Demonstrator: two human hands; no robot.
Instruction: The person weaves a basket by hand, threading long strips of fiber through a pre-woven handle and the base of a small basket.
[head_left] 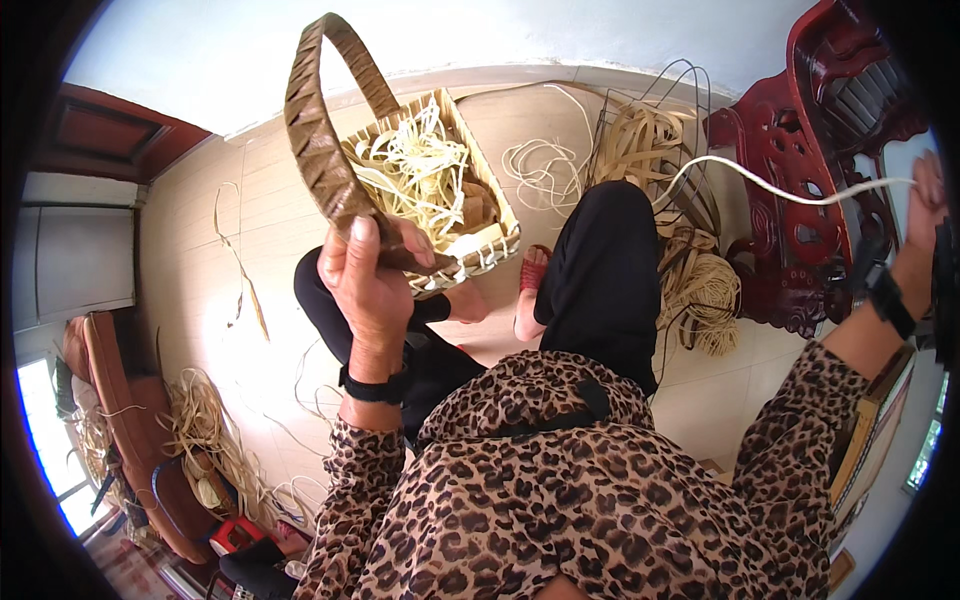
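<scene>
Left hand (362, 275) closed round near end of brown wrapped handle (312, 130), basket (475, 155) holding pale strips (425, 150). Right hand (926, 195), far out right, pinching pale cord (780, 191).

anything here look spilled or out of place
Yes, somewhat: a lone strip lies on the floor at the left, apart from the heaped strands at lower left, so it looks dropped. The basket holds a messy tangle, but nothing looks plainly damaged.
</scene>
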